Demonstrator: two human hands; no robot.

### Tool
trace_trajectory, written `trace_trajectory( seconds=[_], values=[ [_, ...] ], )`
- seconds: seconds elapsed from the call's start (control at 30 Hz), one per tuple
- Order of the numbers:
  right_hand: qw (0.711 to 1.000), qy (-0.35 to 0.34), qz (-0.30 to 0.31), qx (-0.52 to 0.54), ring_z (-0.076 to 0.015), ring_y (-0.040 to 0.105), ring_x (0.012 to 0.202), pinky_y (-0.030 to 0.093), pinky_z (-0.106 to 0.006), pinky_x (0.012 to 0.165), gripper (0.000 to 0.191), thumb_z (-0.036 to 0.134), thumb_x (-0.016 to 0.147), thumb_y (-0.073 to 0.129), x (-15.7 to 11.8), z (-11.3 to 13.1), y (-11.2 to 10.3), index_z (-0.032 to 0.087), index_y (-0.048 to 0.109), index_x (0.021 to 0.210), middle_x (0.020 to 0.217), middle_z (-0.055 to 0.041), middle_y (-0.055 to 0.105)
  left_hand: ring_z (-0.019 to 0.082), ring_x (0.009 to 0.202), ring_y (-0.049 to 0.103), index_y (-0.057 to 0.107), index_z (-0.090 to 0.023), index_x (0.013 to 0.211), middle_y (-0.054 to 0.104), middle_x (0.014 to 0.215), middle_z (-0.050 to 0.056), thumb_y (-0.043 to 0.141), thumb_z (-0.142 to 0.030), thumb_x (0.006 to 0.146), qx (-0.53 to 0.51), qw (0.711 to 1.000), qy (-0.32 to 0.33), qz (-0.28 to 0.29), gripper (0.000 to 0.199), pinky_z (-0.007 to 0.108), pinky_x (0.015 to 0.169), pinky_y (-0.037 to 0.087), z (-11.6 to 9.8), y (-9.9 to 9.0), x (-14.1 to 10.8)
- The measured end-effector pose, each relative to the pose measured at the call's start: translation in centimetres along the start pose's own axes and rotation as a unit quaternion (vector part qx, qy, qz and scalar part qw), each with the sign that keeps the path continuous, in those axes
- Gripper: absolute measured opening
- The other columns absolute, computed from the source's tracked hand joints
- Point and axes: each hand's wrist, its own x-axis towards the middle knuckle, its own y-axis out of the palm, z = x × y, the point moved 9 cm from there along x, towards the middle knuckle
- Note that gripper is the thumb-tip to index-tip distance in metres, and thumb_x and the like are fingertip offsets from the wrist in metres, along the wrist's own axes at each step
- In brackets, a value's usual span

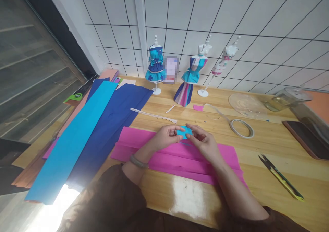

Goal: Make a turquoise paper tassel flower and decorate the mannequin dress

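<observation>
A small piece of bright blue paper (184,131) is pinched between my two hands, just over the far edge of a pink crepe paper sheet (177,160). My left hand (168,136) has thumb and fingers closed on its left side. On its right side, the thumb and fingers of my right hand (203,140) grip it too. The pink sheet lies creased lengthwise under both forearms. A thin white strip (154,115) rests on the table beyond my left hand, and a pink scrap (197,107) lies farther back.
Long blue (77,136) and dark blue (110,118) paper sheets lie at left. Thread snips (281,178), a tape roll (242,128) and a phone (307,139) are at right. Miniature dress forms stand at the back, including one in a blue dress (155,65). A clear jar (289,98) stands far right.
</observation>
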Motion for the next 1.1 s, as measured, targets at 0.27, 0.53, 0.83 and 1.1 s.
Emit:
trace_trajectory(
  seconds=[0.27,0.53,0.83,1.1],
  values=[
    [0.996,0.048,0.028,0.063,-0.0147,0.055,0.075,0.046,-0.03,0.071,0.044,0.034,0.076,0.061,-0.3,0.3,0.4,0.022,0.051,0.118,0.086,-0.003,0.059,0.006,0.058,0.052,0.059,-0.01,0.099,0.059,0.069,0.0,0.069,-0.027,0.065,-0.01,1.0,-0.001,-0.007,0.04,0.021,0.058,0.044,-0.4,-0.3,0.0],
    [0.992,-0.005,0.113,0.056,-0.0158,0.059,0.08,0.047,-0.035,0.081,0.048,0.028,0.077,0.061,-0.8,1.2,1.5,0.026,0.044,0.122,0.086,-0.0025,0.061,0.007,0.053,0.054,0.061,-0.01,0.096,0.059,0.06,0.0,0.071,-0.029,0.063,-0.062,0.997,0.008,-0.051,0.04,0.021,0.056,0.042,-0.4,-1.7,0.3],
    [0.998,-0.026,0.016,-0.053,-0.0175,0.062,0.081,0.05,-0.032,0.075,0.013,0.028,0.072,0.065,-0.5,1.8,-0.3,0.024,0.07,0.083,0.086,-0.0035,0.068,0.006,0.052,0.053,0.062,-0.009,0.094,0.059,0.057,-0.001,0.071,-0.028,0.063,-0.069,0.997,-0.016,-0.028,0.037,0.02,0.055,0.041,-0.2,-1.3,0.1],
    [0.997,-0.055,0.007,-0.052,-0.0164,0.061,0.071,0.051,-0.03,0.064,0.019,0.03,0.07,0.067,-0.3,1.8,-0.4,0.025,0.071,0.087,0.081,-0.0037,0.067,0.006,0.051,0.053,0.063,-0.009,0.091,0.058,0.056,-0.001,0.072,-0.029,0.062,-0.07,0.997,-0.017,-0.023,0.036,0.02,0.055,0.041,-0.3,-1.2,0.2]
  ],
)
